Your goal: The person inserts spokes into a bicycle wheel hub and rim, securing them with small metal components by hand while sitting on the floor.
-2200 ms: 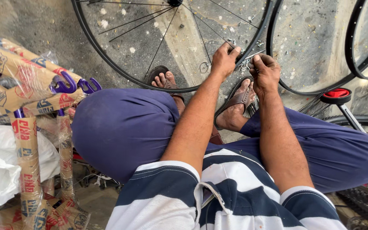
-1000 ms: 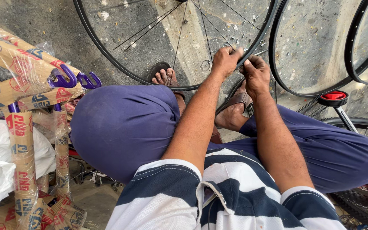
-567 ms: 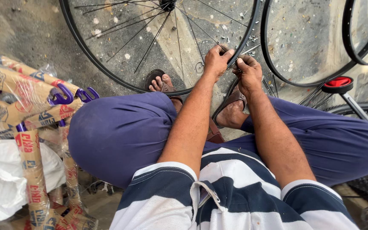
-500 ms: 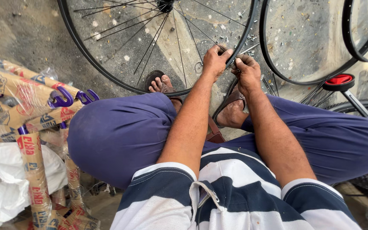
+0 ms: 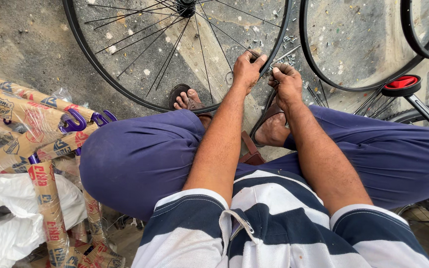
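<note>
The person sits low on the concrete floor (image 5: 35, 44), knees spread in dark blue trousers (image 5: 140, 159), with both arms reaching forward to a spoked bicycle wheel (image 5: 125, 49) that lies flat on the ground in front of the feet. The left hand (image 5: 248, 69) rests on the wheel's black rim at its near right edge, its grip closed around the rim with the fingers curled over the top. The right hand (image 5: 286, 84) sits just beside it, fingers bent and pinched together; whatever it holds is too small to tell. A scatter of small metal parts (image 5: 289, 57) lies on the floor just beyond the hands. A bare black rim (image 5: 323, 74) lies to the right, near a red-capped part (image 5: 400, 84). Paper-wrapped bicycle frame pieces (image 5: 21, 124) lie to the left, over white plastic sheeting (image 5: 6, 233).
</note>
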